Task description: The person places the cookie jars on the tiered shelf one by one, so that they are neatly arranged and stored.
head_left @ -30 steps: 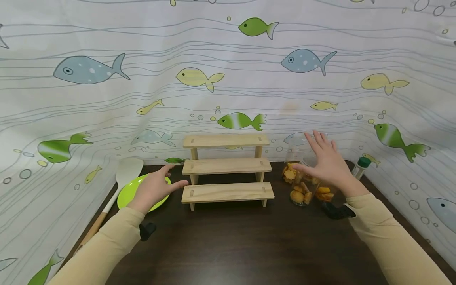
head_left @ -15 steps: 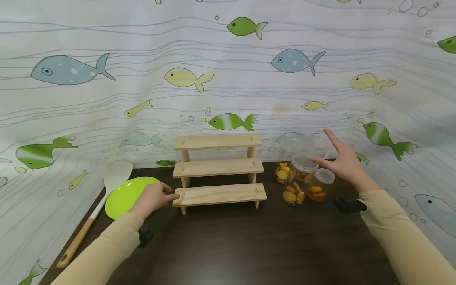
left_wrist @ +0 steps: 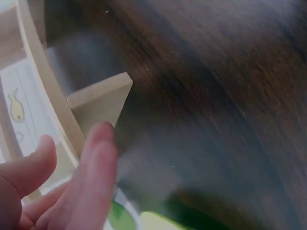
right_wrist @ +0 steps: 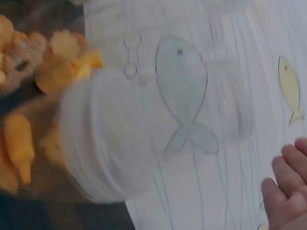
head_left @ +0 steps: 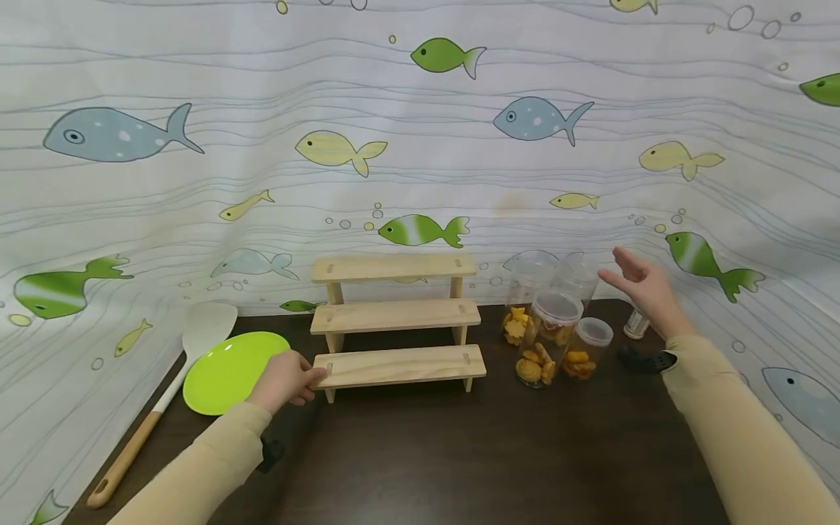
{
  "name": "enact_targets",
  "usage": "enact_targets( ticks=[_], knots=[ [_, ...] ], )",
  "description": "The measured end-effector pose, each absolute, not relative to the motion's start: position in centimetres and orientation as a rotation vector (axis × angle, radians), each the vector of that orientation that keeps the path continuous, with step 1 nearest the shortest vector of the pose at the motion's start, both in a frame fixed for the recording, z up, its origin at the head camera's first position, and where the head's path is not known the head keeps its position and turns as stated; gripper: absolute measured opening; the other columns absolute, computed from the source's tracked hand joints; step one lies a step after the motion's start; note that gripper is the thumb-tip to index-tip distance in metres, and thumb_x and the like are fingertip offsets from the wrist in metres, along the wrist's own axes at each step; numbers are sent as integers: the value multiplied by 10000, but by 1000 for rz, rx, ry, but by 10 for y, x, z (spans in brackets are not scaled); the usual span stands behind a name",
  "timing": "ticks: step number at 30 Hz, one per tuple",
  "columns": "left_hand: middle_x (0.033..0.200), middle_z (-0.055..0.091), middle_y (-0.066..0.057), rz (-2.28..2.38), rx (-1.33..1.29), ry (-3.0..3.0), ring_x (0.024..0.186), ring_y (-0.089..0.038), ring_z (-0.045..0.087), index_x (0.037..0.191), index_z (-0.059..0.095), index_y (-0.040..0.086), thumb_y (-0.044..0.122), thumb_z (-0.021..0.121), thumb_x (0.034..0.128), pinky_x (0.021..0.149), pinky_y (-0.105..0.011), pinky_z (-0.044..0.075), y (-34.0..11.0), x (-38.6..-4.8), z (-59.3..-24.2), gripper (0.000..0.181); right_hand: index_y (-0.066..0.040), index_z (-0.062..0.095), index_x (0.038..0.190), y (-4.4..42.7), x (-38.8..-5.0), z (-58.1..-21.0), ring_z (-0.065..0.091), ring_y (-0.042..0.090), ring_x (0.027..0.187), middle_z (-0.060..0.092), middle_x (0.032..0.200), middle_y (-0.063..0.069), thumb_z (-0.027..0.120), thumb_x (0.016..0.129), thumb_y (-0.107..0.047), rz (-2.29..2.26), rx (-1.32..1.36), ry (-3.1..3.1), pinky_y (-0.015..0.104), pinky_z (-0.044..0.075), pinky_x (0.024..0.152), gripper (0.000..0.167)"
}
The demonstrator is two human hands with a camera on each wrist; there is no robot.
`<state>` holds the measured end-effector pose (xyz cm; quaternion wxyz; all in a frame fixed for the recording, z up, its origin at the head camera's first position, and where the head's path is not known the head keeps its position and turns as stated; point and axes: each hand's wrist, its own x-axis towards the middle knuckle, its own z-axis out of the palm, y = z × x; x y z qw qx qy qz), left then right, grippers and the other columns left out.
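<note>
A three-step wooden display shelf (head_left: 397, 366) stands on the dark table. My left hand (head_left: 285, 380) pinches the left end of its lowest board, thumb on top and fingers below. In the left wrist view, the board's edge (left_wrist: 50, 91) runs between thumb and fingers (left_wrist: 98, 153). My right hand (head_left: 646, 292) is raised just right of several clear jars, its fingers slightly bent and nothing in them. The jars hold snacks; a tall one with a pale lid (head_left: 556, 306) stands beside a short jar (head_left: 587, 348). The right wrist view shows a jar lid (right_wrist: 103, 139) large and close.
A lime-green plate (head_left: 226, 370) lies left of the shelf. Along the left edge rests a white-headed turner (head_left: 208, 328) with a wooden handle. A small shaker bottle (head_left: 635, 324) stands behind the right hand. Fish-patterned fabric (head_left: 420, 95) walls the back and sides.
My left hand has come down from above the plate onto the left end of the lowest board and taken hold of it. The right hand has drawn rightward from in front of the jars.
</note>
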<state>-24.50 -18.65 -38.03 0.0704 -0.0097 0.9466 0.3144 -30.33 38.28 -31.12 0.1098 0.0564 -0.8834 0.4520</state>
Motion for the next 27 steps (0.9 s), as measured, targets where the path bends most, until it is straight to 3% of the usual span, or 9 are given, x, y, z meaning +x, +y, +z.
enact_targets(
  ticks=[3, 9, 17, 27],
  knots=[
    [692, 660, -112, 1093, -106, 2742, 617, -213, 682, 834, 660, -103, 137, 626, 912, 565, -318, 591, -192, -248, -384, 255, -106, 101, 1525, 391, -310, -313, 138, 310, 1441, 115, 1572, 131, 536, 965, -370, 1386, 181, -2628, 442, 208, 1158, 757],
    [708, 663, -130, 1222, -166, 2668, 652, -243, 694, 918, 647, -152, 137, 638, 904, 580, -325, 595, -196, -253, -390, 290, -48, 32, 1517, 396, -324, -321, 87, 393, 1427, 53, 1561, 207, 539, 963, -374, 1414, 208, -2717, 605, 159, 1116, 818],
    [678, 664, -118, 1247, -224, 2652, 656, -254, 702, 907, 646, -144, 157, 640, 908, 572, -316, 592, -195, -255, -391, 301, -64, -9, 1518, 388, -342, -328, 38, 396, 1433, 10, 1573, 172, 558, 951, -386, 1482, 230, -2764, 657, 103, 1107, 864],
    [707, 666, -122, 1290, -231, 2573, 700, -261, 711, 997, 622, -180, 130, 638, 911, 598, -309, 593, -195, -258, -395, 322, -124, -4, 1526, 386, -347, -341, 44, 465, 1414, -50, 1563, 210, 585, 935, -386, 1492, 178, -2770, 664, 151, 1095, 875]
  ],
)
